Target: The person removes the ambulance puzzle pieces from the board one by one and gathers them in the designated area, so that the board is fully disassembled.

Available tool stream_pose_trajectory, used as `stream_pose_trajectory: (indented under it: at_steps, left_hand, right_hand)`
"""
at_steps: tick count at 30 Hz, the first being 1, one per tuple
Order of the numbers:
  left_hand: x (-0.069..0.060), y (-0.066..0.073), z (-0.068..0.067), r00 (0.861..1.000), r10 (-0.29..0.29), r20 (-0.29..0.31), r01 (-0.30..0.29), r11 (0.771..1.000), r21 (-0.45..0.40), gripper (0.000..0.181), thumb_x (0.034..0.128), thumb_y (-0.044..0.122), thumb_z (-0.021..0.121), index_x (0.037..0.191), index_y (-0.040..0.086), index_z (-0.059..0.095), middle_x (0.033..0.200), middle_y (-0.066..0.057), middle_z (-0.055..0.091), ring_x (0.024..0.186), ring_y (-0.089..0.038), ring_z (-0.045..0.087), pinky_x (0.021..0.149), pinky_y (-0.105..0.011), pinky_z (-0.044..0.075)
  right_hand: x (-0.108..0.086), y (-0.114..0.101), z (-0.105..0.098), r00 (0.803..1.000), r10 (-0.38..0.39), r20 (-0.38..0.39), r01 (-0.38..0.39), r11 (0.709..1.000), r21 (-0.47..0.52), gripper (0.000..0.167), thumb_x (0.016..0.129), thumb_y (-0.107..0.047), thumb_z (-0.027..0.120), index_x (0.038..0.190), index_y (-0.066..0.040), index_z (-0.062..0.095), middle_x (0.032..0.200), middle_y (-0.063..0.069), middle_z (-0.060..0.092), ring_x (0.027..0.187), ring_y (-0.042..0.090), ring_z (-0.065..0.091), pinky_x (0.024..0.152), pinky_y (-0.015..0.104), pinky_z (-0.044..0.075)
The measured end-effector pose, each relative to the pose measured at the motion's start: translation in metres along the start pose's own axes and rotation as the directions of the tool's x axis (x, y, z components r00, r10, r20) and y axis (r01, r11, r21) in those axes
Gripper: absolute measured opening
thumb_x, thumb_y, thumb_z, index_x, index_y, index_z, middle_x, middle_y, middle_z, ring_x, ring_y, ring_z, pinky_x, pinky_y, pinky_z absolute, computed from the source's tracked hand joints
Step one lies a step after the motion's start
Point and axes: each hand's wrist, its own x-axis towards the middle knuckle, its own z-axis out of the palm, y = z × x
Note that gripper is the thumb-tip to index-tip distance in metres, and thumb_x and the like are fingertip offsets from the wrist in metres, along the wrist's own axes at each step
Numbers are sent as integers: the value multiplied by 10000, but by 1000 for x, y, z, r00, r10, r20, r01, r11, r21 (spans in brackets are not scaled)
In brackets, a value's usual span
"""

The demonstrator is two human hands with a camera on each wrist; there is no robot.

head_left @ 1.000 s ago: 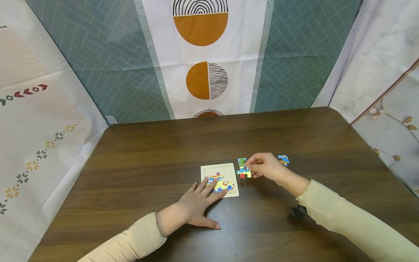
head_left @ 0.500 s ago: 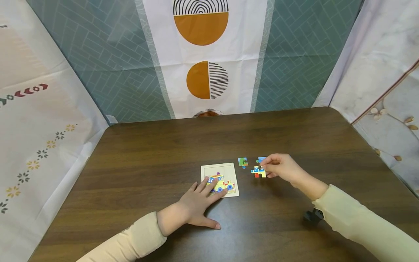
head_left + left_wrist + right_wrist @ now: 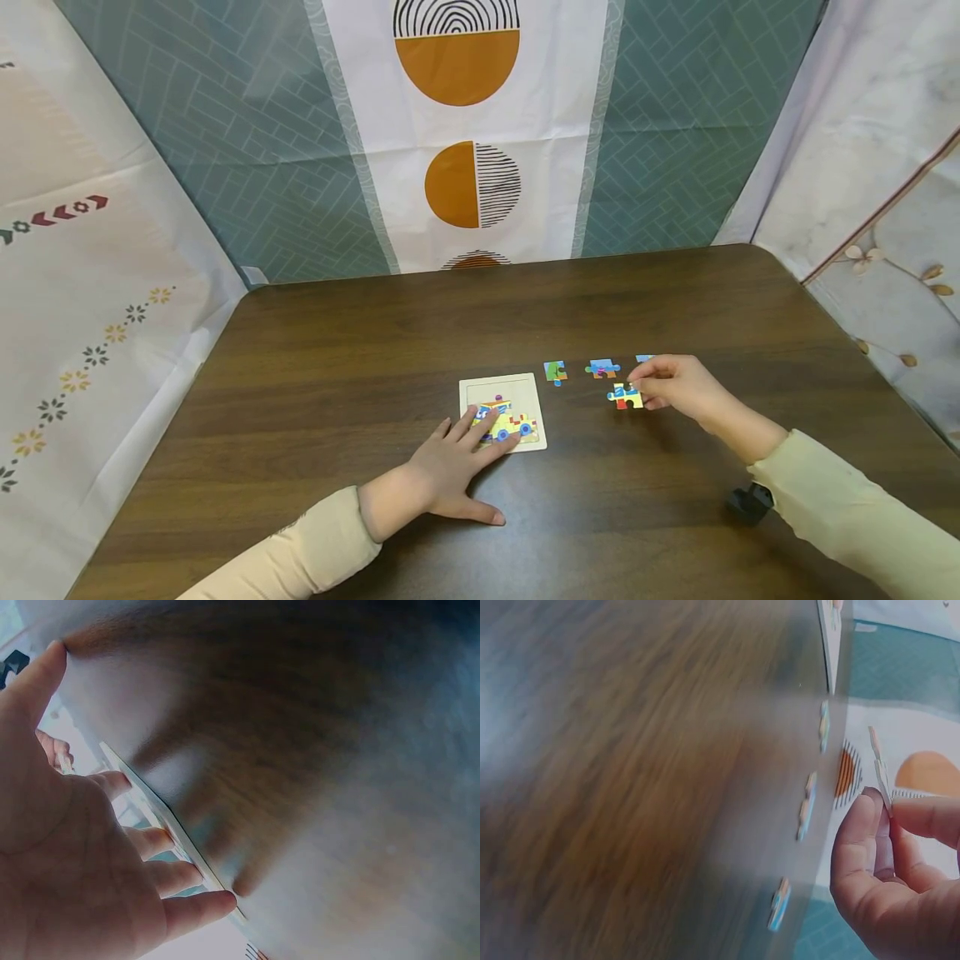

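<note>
My right hand [image 3: 678,387] pinches a yellow, blue and red jigsaw piece [image 3: 624,397] between thumb and fingers. In the right wrist view that piece [image 3: 881,769] appears edge-on, raised off the table. My left hand [image 3: 457,471] lies spread over the lower left of a pale puzzle tray [image 3: 497,382], its fingertips on the tray. Part of a vehicle picture, made of fitted pieces [image 3: 517,427], shows between and beyond those fingers; the rest is covered. The left wrist view shows the straight fingers [image 3: 176,876] along the tray's edge [image 3: 169,817].
On the brown table [image 3: 360,333], a green piece [image 3: 556,372] lies right of the tray. A blue piece [image 3: 602,368] is farther right, and another blue piece [image 3: 643,358] is partly hidden behind my right hand. Patterned cloths hang behind and beside the table.
My right hand has moved rightward with the pinched piece, past the green piece and the middle blue piece. My left hand and the tray have stayed put.
</note>
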Motion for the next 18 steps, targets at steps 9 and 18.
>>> stream_pose_trajectory:
  at_steps: [9,18]
  left_hand:
    - [0,-1,0,1000,9,-13,-10,1000,-10,908,761,709,597,1509,352,227,1604,-48,128,1474,-311,77,1132,-542,228]
    - [-1,0,-2,1000,12,-15,-12,1000,-13,902,764,708,594,1508,348,233,1603,-47,130,1474,-309,80,1130,-540,234]
  right_hand:
    - [-2,14,-13,1000,8,-7,-8,1000,-27,291,932,-85,578,1113,143,580,1067,178,631,742,112,594,686,265,551]
    - [-4,22,-23,999,30,-18,-31,997,-67,291,933,-79,568,1107,154,575,1004,132,637,751,118,592,681,256,549]
